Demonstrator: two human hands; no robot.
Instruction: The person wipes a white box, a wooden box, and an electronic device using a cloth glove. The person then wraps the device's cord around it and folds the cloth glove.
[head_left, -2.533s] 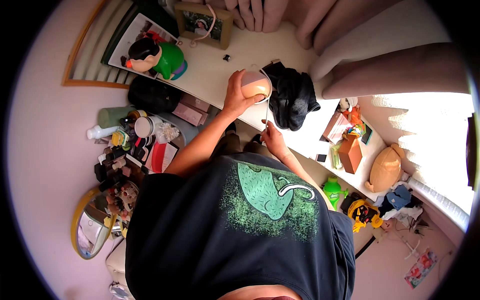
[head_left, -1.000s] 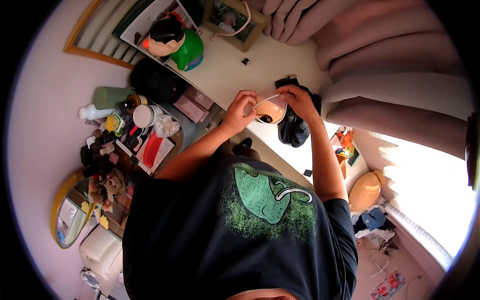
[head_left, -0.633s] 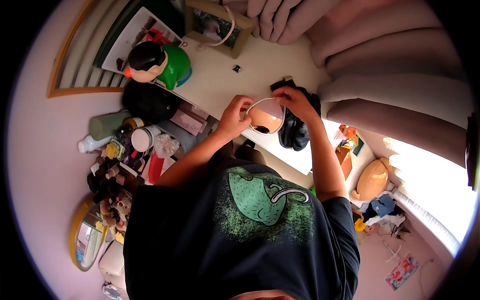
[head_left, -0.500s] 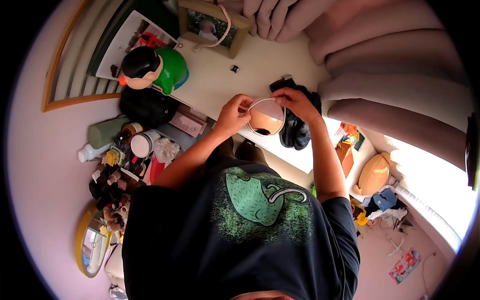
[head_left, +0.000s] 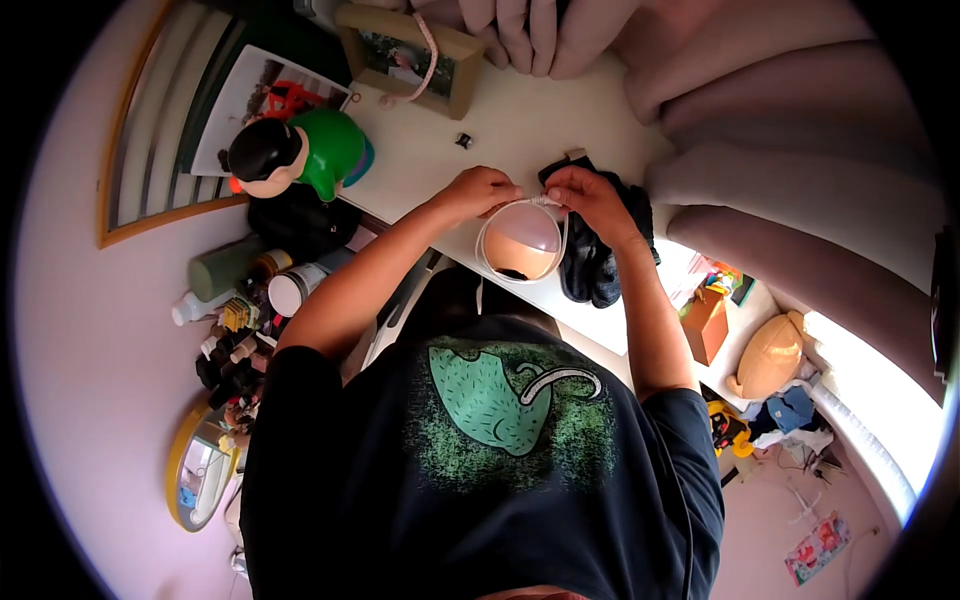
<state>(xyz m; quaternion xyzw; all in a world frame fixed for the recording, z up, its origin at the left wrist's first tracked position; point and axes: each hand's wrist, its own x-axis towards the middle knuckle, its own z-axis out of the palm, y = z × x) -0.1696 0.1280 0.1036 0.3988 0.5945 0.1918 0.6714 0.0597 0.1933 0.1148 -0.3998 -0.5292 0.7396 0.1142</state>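
A round mirror (head_left: 521, 243), showing a skin-coloured and dark reflection, lies at the desk's front edge. A thin white cord (head_left: 482, 250) loops around its rim and has a ridged stretch at the top. My left hand (head_left: 480, 194) is closed in a pinch on the cord at the mirror's upper left. From the right, my right hand (head_left: 590, 203) pinches the cord at the upper right, its thumb and forefinger close to the left fingertips. Black gloves or a similar dark soft item (head_left: 597, 265) lie beneath and beside my right hand.
On the pale desk (head_left: 530, 120) are a small dark object (head_left: 464, 140), a green-and-black figurine (head_left: 318, 155) and a photo frame (head_left: 410, 60). Grey curtains (head_left: 770, 170) hang at the right. Jars and bottles (head_left: 290, 290) crowd the left; an orange-brown box (head_left: 705, 325) stands right.
My left hand has moved from the mirror's left edge to its top, nearer the right hand. The cord now loops more visibly around the mirror. The view has shifted slightly.
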